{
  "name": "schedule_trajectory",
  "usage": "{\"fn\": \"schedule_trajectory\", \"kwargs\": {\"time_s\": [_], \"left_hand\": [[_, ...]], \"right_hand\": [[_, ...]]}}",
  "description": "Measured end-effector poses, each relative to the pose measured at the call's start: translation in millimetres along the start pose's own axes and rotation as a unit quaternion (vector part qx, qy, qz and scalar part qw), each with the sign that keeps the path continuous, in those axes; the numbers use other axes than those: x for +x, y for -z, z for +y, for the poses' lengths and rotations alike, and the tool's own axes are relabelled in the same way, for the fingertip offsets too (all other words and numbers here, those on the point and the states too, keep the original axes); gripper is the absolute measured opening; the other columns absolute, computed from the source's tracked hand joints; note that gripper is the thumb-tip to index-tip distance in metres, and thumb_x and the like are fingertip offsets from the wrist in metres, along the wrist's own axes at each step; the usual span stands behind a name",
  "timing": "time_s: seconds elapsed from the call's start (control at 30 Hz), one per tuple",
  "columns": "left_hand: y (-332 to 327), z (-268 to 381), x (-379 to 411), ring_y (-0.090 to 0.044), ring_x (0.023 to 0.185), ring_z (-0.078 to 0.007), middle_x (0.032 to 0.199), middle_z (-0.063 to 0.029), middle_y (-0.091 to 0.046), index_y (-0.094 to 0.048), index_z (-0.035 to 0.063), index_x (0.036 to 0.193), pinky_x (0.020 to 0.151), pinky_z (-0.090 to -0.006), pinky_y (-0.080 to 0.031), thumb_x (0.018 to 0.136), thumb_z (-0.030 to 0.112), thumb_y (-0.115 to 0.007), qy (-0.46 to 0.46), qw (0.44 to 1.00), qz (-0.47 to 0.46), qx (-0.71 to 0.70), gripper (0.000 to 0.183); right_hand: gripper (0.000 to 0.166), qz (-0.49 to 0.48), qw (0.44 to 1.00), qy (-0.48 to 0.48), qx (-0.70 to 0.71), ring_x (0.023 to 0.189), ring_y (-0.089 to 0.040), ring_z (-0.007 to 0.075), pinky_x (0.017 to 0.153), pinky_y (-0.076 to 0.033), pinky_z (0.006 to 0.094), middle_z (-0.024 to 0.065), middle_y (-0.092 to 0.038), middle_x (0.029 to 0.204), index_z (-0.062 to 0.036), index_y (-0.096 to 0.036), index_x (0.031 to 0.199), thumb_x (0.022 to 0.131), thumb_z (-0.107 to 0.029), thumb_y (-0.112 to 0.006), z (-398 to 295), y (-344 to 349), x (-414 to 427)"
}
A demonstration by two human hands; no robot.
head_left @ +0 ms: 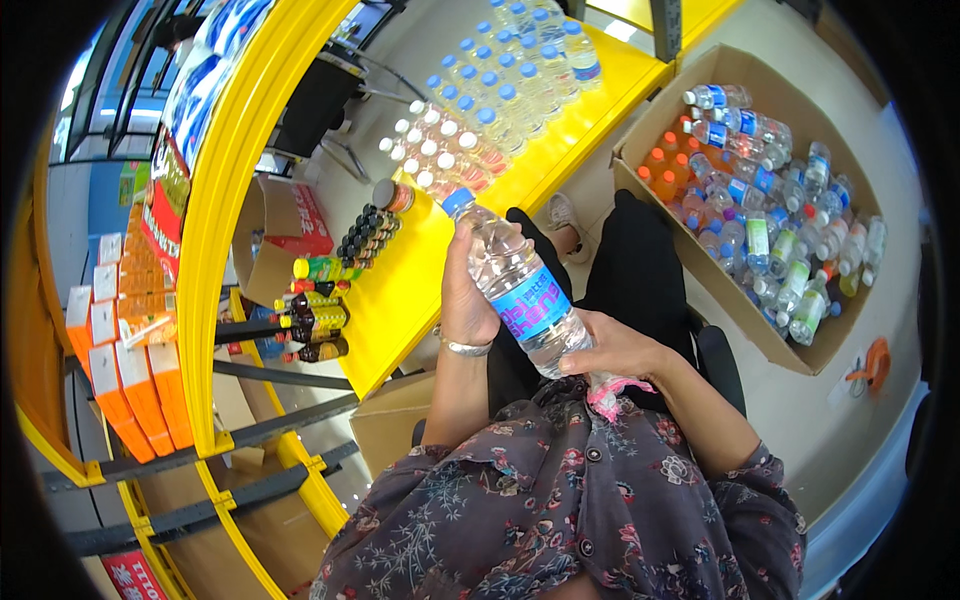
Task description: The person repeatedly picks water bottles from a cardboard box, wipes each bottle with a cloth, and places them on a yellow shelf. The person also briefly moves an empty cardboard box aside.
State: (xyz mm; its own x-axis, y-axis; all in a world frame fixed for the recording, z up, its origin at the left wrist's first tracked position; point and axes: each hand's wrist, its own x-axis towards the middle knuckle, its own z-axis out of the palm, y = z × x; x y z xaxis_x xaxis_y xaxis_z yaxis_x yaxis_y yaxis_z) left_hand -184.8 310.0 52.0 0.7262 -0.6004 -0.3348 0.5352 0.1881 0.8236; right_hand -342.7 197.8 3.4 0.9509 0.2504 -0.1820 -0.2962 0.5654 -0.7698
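A clear plastic water bottle with a blue cap and a blue printed label is held aslant in front of my body. My left hand, with a silver bracelet at the wrist, grips its upper side just below the cap. Around the bottle's base is my right hand, thumb across the front. A pink-edged white cloth hangs beneath the right hand; the palm hides how it is held.
A yellow shelf ahead carries rows of blue-capped bottles, white-capped bottles and dark sauce bottles. A cardboard box full of mixed bottles stands right. Orange cartons fill the left rack. Orange tape lies on the floor.
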Motion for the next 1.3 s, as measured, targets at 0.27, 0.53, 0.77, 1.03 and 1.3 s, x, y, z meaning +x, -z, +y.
{"fn": "schedule_trajectory", "kwargs": {"time_s": [0.27,0.53,0.77,1.03,1.3], "left_hand": [[5.8,-4.8,-1.1,-0.065,0.083,-0.0242,0.094,-0.0120,-0.064,-0.053,0.0070,0.109,0.070,-0.0357,-0.055,0.087,0.044,-0.057,-0.035,0.999,0.014,0.003,0.043],[8.7,-0.9,-3.1,-0.065,0.083,-0.0248,0.097,-0.0132,-0.064,-0.052,0.0059,0.110,0.071,-0.0370,-0.055,0.087,0.047,-0.055,-0.008,0.998,0.022,-0.059,0.047],[1.7,2.4,-7.4,-0.065,0.090,-0.0257,0.102,-0.0133,-0.063,-0.051,0.0062,0.113,0.079,-0.0389,-0.054,0.087,0.048,-0.054,-0.013,0.994,0.013,-0.104,0.049],[-5.8,3.7,-7.8,-0.064,0.088,-0.0255,0.100,-0.0119,-0.062,-0.052,0.0078,0.111,0.081,-0.0400,-0.053,0.086,0.046,-0.055,-0.040,0.994,0.003,-0.100,0.046],[-0.9,4.1,-8.9,-0.062,0.078,-0.0199,0.089,-0.0076,-0.060,-0.049,0.0093,0.114,0.071,-0.0353,-0.053,0.088,0.041,-0.056,-0.018,0.993,-0.010,-0.114,0.042]], "right_hand": [[0.054,-0.005,1.000,-0.004,-0.004,0.098,-0.056,0.0114,0.091,-0.042,0.0283,0.0051,-0.061,0.106,-0.0003,-0.048,0.122,0.080,-0.027,-0.069,-3.7,-0.5,-1.5],[0.043,-0.024,0.989,-0.033,0.144,0.053,-0.054,0.0097,0.048,-0.045,0.0215,0.0073,-0.064,0.082,0.0041,-0.053,0.117,0.084,-0.023,-0.053,-6.8,11.6,-5.8],[0.046,0.001,0.997,-0.013,0.081,0.054,-0.053,0.0054,0.048,-0.045,0.0182,0.0045,-0.064,0.087,0.0039,-0.054,0.115,0.086,-0.031,-0.059,-12.9,8.9,-5.1],[0.046,0.016,0.999,0.018,0.042,0.059,-0.055,0.0038,0.052,-0.046,0.0180,0.0047,-0.066,0.090,0.0016,-0.056,0.112,0.081,-0.030,-0.067,-12.2,8.6,-3.7],[0.047,0.055,0.998,0.001,0.009,0.066,-0.056,0.0042,0.056,-0.045,0.0180,0.0043,-0.066,0.087,-0.0025,-0.054,0.112,0.076,-0.027,-0.071,-10.6,9.9,-1.8]]}}
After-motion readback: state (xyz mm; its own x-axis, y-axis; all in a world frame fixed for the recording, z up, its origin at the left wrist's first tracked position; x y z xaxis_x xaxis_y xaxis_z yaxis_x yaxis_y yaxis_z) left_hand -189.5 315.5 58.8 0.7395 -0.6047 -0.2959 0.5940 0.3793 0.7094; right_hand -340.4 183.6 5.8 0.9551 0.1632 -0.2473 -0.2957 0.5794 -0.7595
